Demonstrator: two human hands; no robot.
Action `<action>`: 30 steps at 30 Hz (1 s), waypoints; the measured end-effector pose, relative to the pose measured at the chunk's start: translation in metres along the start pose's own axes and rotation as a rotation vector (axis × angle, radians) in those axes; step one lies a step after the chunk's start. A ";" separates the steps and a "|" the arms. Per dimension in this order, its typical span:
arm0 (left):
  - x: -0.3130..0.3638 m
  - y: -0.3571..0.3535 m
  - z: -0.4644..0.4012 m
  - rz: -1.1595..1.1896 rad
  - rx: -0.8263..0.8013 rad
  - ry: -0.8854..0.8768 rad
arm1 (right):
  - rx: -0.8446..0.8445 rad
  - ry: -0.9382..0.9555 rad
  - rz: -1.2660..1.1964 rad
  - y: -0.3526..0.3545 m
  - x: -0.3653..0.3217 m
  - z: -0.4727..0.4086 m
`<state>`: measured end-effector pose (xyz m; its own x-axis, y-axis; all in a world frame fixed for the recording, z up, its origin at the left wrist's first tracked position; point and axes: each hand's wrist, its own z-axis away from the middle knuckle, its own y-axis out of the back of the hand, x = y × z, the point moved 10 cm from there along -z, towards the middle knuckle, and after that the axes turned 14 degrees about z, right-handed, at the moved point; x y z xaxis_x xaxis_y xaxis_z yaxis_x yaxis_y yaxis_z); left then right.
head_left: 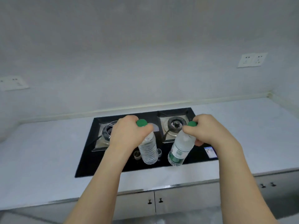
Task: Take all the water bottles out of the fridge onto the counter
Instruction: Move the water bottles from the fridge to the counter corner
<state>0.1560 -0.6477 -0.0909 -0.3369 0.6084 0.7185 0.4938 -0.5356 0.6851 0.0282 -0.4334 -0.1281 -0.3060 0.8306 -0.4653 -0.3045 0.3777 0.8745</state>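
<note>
- The counter (48, 159) ran wide and bare to either side of the black hob (90, 152), with open surface to the left and right; its metal front edge lay nearest the person, above the cabinet doors (178, 201).
- A raised lip closed the back of the counter against the wall (145, 62), and the right end met a side wall at a corner.
- The left hand (127, 131) gripped the left bottle (148, 149) at its neck, fingers curled round below the green cap (141, 123).
- The right hand (208, 130) pinched the right bottle (179, 151) at its shoulder, fingers and thumb curled just under its green cap (192, 123).
- Both bottles were held over the hob's front half; the left one stood nearly upright, cap up, while the right one leaned, cap up and rightward, base down and leftward.
- Whether either base touched the hob glass could not be told.
- The hands hid part of each burner, and the left bottle covered the space between two knobs (137, 155).
</note>
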 end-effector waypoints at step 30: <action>-0.241 0.221 -0.068 0.053 0.431 0.385 | -0.170 0.559 0.050 -0.163 -0.360 -0.134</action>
<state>0.2920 -0.9528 -0.1045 -0.5303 0.2874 0.7976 0.7727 -0.2233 0.5942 0.0675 -0.8485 -0.1211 -0.7393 0.4862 -0.4658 -0.4035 0.2338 0.8846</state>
